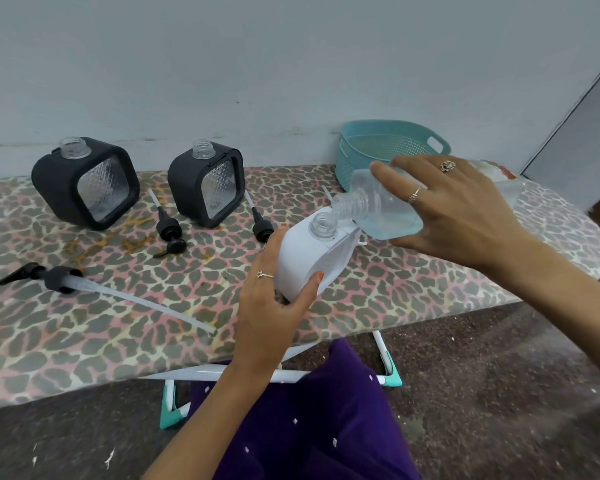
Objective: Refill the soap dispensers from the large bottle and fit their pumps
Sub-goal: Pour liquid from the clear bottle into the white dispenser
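My left hand [272, 299] grips a white soap dispenser [312, 256], tilted, its open clear neck facing up. My right hand [454, 209] holds the large clear bottle [383, 211] of pale blue liquid tipped over, its threaded mouth right above the white dispenser's neck. Two black square dispensers [84, 183] [207, 183] stand open-necked at the back of the board. Two small black pumps [168, 226] [260, 223] lie next to them. A large pump with a long tube [94, 287] lies at the left.
Everything rests on a leopard-print ironing board [153, 323] against a pale wall. A teal perforated basket [385, 150] stands at the back right, just behind the bottle. The board's front edge runs close to my body; its white and teal legs [390, 372] show below.
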The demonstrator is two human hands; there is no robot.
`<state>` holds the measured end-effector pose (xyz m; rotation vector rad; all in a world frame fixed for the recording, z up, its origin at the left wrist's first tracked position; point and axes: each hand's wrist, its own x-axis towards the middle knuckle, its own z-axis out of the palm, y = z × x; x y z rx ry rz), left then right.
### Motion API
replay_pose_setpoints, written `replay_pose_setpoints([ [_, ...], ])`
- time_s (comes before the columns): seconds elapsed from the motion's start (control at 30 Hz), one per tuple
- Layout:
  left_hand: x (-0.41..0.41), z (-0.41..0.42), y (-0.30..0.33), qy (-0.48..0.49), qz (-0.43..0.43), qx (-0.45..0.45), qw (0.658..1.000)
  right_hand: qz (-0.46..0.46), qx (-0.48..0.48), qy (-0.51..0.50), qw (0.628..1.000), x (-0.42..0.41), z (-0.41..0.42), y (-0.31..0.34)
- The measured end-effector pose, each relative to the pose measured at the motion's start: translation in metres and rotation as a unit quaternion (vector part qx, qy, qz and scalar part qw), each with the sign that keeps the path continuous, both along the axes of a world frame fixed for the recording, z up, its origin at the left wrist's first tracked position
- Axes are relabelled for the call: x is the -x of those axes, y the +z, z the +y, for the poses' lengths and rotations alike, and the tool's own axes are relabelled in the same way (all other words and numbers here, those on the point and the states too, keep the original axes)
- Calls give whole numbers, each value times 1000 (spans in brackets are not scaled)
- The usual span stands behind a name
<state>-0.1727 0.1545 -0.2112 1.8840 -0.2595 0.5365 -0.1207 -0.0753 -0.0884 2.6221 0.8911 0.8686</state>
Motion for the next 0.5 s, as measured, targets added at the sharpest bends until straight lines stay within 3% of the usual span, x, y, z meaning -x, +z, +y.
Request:
replay_pose_setpoints([
  [0.5,0,0,1,3,-14,-6,1000,4,2,4,1000,0,1,4],
])
